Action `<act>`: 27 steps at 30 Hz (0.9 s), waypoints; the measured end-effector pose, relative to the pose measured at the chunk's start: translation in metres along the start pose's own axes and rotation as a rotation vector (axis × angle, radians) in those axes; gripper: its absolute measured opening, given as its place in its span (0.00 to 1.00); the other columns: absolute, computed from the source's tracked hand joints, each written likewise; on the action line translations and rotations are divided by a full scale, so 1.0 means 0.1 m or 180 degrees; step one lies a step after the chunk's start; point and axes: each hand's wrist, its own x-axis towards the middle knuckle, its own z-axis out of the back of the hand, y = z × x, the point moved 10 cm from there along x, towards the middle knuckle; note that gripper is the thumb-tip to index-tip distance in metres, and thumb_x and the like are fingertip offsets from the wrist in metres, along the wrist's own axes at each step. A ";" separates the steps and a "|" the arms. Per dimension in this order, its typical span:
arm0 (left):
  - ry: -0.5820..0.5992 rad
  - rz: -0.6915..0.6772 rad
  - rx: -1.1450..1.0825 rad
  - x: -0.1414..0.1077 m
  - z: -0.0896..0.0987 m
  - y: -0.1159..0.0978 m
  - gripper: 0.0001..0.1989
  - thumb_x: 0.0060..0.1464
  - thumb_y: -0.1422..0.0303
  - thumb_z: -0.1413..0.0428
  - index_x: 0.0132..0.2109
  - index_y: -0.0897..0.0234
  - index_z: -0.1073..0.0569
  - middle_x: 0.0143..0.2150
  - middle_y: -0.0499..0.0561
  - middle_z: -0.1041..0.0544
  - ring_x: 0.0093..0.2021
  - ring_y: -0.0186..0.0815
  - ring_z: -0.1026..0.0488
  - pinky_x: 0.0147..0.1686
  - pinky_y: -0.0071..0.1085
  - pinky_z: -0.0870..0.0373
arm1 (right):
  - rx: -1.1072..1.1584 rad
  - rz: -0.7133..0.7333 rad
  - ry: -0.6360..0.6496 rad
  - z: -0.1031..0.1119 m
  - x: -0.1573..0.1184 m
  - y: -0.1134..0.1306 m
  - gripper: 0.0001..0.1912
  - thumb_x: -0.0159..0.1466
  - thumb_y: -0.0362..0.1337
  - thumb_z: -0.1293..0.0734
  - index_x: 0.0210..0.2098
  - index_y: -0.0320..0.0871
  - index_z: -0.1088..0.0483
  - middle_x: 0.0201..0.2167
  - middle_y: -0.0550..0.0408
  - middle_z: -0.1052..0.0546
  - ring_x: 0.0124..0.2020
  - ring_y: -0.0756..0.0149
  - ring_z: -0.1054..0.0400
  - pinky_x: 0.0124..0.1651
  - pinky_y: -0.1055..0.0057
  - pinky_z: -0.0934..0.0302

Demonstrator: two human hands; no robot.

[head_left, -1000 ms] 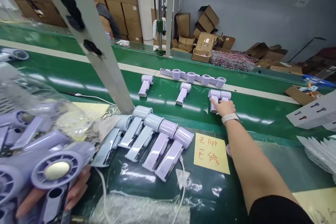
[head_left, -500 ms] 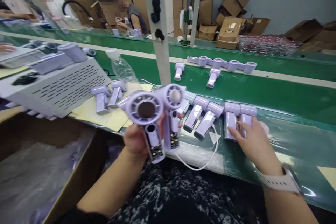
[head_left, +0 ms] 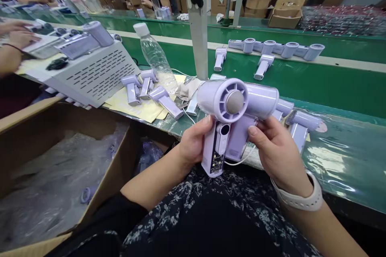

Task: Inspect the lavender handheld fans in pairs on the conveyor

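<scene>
My left hand [head_left: 196, 140] is closed around the handle of a lavender handheld fan [head_left: 208, 100]. Its round grille faces me, and circuit parts show in the open front of the handle. Just behind it, my right hand [head_left: 279, 152] grips a second handheld fan [head_left: 262, 98] by the handle, thumb in front. The two fans overlap, and I cannot tell if they touch. Behind my right hand, more fans lie on the bench, including one with a shiny handle [head_left: 301, 126]. A white cable [head_left: 241, 162] runs below the held fans.
Left are a slotted grey metal box [head_left: 99, 76], several fans on yellow paper [head_left: 143, 108] and a tilted plastic bottle [head_left: 157, 56]. A metal post [head_left: 199, 48] stands ahead. More fans lie on the green belt [head_left: 346, 84]. A carton [head_left: 117, 164] with plastic bags sits lower left. Co-workers sit beyond.
My right hand has lifted a fan from the row on the bench and brought it left beside the other. Two fans showed at my left hand before; one shows there now. The view has shifted.
</scene>
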 end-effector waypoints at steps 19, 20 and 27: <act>0.0265 0.1478 -0.0204 -0.27 -0.27 0.16 0.23 0.55 0.63 0.37 0.57 0.63 0.24 0.49 0.57 0.18 0.49 0.46 0.21 0.56 0.47 0.26 | 0.0684 -0.0569 -0.0114 0.19 -0.29 0.05 0.21 0.55 0.53 0.19 0.44 0.52 0.18 0.34 0.51 0.15 0.24 0.60 0.22 0.24 0.70 0.26; 0.0281 0.1476 -0.0110 -0.27 -0.27 0.16 0.23 0.56 0.63 0.37 0.58 0.63 0.25 0.51 0.58 0.18 0.50 0.48 0.21 0.56 0.49 0.26 | 0.0740 -0.0636 -0.0114 0.19 -0.30 0.02 0.18 0.58 0.51 0.21 0.45 0.52 0.18 0.36 0.51 0.15 0.26 0.59 0.21 0.27 0.69 0.24; 0.0052 0.1206 0.0434 -0.13 -0.07 0.14 0.22 0.48 0.67 0.27 0.50 0.67 0.21 0.46 0.57 0.18 0.46 0.42 0.19 0.49 0.37 0.22 | 0.1278 -0.1060 -0.0173 0.03 -0.24 -0.10 0.17 0.70 0.46 0.38 0.36 0.45 0.21 0.30 0.51 0.21 0.31 0.62 0.26 0.38 0.68 0.24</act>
